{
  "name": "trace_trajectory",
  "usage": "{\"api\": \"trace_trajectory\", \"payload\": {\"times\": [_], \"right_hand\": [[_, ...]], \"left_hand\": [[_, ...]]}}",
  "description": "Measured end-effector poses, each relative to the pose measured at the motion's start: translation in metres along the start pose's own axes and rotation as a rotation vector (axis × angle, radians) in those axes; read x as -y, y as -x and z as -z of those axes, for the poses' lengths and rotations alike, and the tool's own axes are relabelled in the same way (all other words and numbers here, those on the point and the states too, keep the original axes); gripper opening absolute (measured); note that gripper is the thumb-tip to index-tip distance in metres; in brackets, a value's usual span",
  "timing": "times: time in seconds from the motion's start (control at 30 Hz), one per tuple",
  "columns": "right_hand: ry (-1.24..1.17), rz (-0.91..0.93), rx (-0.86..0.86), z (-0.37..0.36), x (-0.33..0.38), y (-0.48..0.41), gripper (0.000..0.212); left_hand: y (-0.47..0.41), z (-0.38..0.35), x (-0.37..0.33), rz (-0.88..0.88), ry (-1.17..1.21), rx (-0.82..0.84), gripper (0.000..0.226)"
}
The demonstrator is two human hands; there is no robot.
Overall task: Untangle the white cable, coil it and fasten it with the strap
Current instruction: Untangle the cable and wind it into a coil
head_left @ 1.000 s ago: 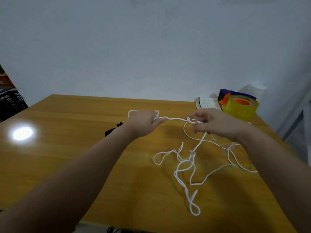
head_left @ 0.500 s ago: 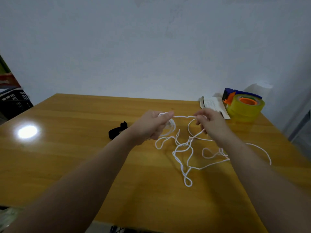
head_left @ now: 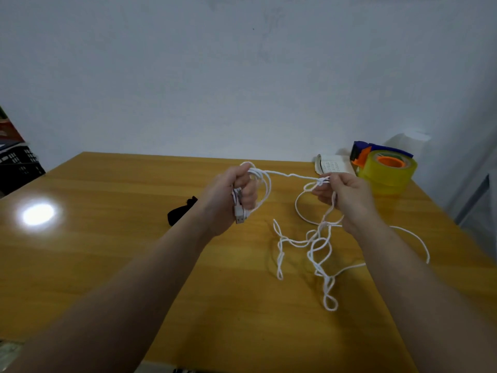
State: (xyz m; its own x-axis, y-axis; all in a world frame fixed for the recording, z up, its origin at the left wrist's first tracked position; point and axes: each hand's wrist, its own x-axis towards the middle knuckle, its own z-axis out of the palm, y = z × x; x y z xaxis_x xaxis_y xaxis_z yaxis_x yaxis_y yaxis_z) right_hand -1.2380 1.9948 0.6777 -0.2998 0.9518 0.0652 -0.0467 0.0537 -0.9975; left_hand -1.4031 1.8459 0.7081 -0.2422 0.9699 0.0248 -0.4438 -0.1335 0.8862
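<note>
My left hand (head_left: pixel 228 196) is closed around a few coiled loops of the white cable (head_left: pixel 314 244), and the cable's USB plug (head_left: pixel 240 217) hangs below my palm. A taut stretch of cable runs right to my right hand (head_left: pixel 347 199), which pinches a small knot at its fingertips. The remaining cable hangs from there in tangled loops down onto the wooden table (head_left: pixel 107 251). The black strap (head_left: pixel 180 212) lies on the table just left of my left wrist, partly hidden by it.
A tape dispenser with a yellow tape roll (head_left: pixel 386 172) stands at the table's back right corner, beside a small white box (head_left: pixel 333 164). A black crate (head_left: pixel 18 166) sits off the table's left side. A white wall rises behind the table.
My hands have moved apart, pulling the cable taut between them. More loops are gathered in my left hand, and the USB plug now shows below it. The tangle has shifted on the table.
</note>
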Motion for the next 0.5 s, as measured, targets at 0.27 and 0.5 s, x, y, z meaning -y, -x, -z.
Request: {"api": "trace_trajectory", "payload": {"times": [0.27, 0.5], "right_hand": [[0.096, -0.317, -0.192, 0.014, -0.031, -0.019, 0.033], [0.503, 0.216, 0.081, -0.001, -0.012, 0.003, 0.020]], "left_hand": [[0.008, -0.007, -0.012, -0.104, 0.271, 0.209, 0.046], [-0.006, -0.012, -0.009, 0.036, 0.095, -0.037, 0.054]]}}
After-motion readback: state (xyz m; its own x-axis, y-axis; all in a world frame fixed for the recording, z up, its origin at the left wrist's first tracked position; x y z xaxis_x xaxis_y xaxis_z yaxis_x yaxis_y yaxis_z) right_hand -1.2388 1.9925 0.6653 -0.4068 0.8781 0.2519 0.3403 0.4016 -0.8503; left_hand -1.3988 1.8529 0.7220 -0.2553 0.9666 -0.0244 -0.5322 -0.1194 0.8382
